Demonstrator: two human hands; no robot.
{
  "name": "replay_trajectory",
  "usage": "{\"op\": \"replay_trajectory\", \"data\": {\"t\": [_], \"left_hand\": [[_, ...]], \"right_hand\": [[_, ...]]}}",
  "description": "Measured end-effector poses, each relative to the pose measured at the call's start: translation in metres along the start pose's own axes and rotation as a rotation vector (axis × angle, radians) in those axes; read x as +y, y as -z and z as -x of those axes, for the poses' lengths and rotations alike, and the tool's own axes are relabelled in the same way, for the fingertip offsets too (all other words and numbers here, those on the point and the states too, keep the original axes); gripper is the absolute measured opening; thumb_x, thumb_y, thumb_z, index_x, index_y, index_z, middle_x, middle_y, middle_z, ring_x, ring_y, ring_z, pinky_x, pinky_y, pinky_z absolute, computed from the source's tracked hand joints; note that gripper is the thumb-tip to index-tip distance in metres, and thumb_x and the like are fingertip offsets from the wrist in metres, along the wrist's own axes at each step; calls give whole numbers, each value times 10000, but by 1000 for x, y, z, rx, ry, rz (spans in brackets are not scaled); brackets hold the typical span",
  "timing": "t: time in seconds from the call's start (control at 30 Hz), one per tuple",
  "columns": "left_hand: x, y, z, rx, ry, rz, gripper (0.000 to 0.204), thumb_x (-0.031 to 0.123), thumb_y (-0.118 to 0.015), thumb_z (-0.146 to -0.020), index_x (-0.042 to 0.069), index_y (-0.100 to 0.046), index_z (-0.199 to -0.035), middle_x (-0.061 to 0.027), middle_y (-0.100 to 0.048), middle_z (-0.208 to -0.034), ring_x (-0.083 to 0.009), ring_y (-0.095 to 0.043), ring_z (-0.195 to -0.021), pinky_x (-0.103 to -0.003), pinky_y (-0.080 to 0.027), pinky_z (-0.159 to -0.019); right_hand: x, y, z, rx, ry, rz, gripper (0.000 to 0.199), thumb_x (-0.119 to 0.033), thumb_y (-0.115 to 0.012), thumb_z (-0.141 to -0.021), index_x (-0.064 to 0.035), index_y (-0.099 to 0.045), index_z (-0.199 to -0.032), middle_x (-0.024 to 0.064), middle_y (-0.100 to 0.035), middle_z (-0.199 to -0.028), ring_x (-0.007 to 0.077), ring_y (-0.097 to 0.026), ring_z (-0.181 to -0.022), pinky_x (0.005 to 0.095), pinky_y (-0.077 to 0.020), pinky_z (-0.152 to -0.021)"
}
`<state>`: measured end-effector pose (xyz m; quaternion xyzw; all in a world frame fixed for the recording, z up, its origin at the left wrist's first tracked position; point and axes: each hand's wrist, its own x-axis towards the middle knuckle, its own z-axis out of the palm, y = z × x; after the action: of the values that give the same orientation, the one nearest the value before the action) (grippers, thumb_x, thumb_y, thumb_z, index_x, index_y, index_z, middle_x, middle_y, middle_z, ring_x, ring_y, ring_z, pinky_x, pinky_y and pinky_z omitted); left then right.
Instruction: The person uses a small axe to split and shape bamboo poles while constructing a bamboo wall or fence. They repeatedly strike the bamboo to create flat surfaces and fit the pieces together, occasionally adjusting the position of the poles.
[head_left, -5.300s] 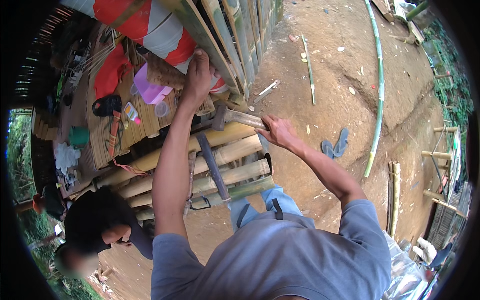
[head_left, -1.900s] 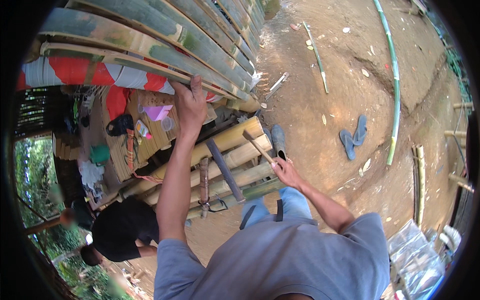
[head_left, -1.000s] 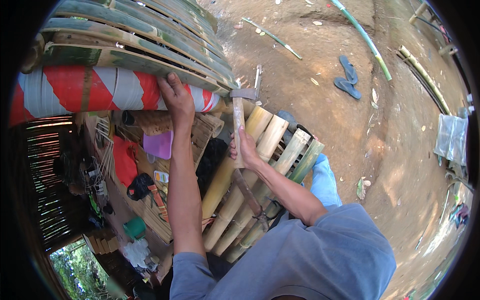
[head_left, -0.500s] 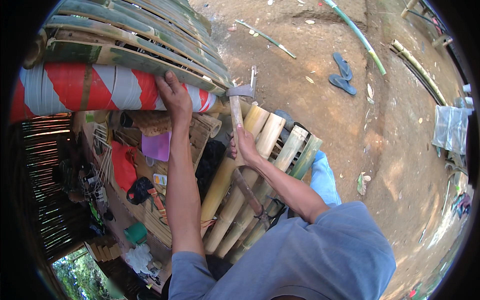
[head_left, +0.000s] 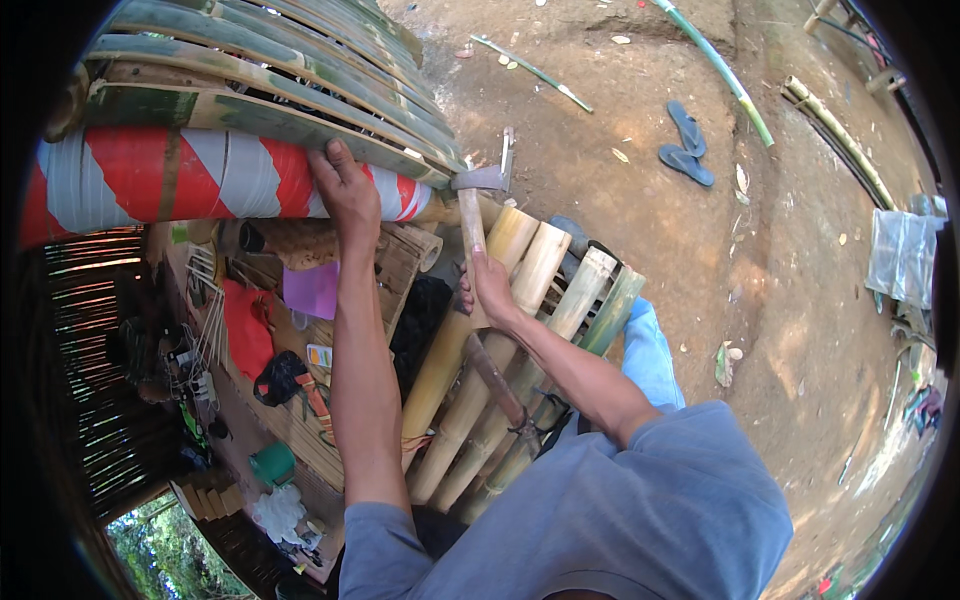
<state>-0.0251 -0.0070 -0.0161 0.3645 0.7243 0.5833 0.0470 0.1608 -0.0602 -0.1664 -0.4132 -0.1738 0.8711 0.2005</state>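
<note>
My left hand (head_left: 350, 195) is at the lower edge of a split bamboo slat (head_left: 225, 112), with the thumb against it. The fingers close in where the slat meets a thick pole (head_left: 125, 175) wrapped in red and silver bands, and are partly hidden. My right hand (head_left: 487, 287) is wrapped round the pale wooden handle of a hatchet (head_left: 472, 220). Its grey metal head lies by the right end of the slat and the wrapped pole. Below this hand, several cut bamboo poles (head_left: 460, 430) lie side by side, with a dark brown stick-like piece (head_left: 497, 380) across them.
More bamboo slats (head_left: 290, 45) form a rack at the upper left. On a bench at the left lie a red cloth (head_left: 245, 325), a purple plastic piece (head_left: 312, 290) and a green cup (head_left: 272, 464). Blue flip-flops (head_left: 686, 150) and a green bamboo length (head_left: 715, 70) lie on the dirt ground.
Hardly anything differs. My left hand and the hatchet head have shifted very slightly; both hands keep their places.
</note>
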Motion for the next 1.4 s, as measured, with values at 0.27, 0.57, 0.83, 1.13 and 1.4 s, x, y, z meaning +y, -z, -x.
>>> {"op": "replay_trajectory", "data": {"t": [0.27, 0.57, 0.83, 1.13, 1.4], "left_hand": [[0, -1, -1, -13, 22, -15, 634, 495, -427, -1059, 63, -297, -1505, -159, -408, -1483, -299, -471, -1317, -492, -440, -1052], [1, 3, 0, -28, 55, -8, 650, 489, -423, -1063, 81, -252, -1539, -160, -373, -1517, -317, -435, -1361, -504, -409, -1079], [2, -3, -4, 36, -118, 26, 470, 335, -425, -1087, -84, -452, -1298, -305, -556, -1228, -392, -551, -1114, -451, -409, -989], [26, -23, 28, 183, 8, -29, 451, 336, -611, -1006, -24, -480, -1243, -214, -618, -1148, -305, -636, -1034, -407, -506, -853], [24, -38, 31, 355, 34, -586, 418, 284, -695, -926, -33, -505, -1120, -261, -678, -851, -416, -690, -801, -473, -520, -654]], "right_hand": [[8, -3, -2, -33, -3, 16, 466, -505, -368, -1067, -57, -460, -979, 44, -466, -647, 133, -460, -444, 298, -405, -379], [12, -4, -4, -21, -26, -4, 459, -504, -361, -1068, -70, -459, -952, 38, -464, -637, 137, -459, -439, 303, -409, -374], [-18, 53, 23, -28, 48, 393, 466, -474, -389, -1070, -39, -548, -1009, 41, -488, -630, 147, -511, -497, 319, -433, -428], [-155, 178, 47, -116, 556, 1583, 462, -427, -504, -1023, -27, -591, -1236, 227, -684, -944, 440, -661, -860, 489, -513, -762], [-255, 125, -70, -721, 672, 1926, 492, -408, -619, -954, -55, -567, -1292, 213, -643, -1146, 440, -648, -981, 502, -535, -797]]}}
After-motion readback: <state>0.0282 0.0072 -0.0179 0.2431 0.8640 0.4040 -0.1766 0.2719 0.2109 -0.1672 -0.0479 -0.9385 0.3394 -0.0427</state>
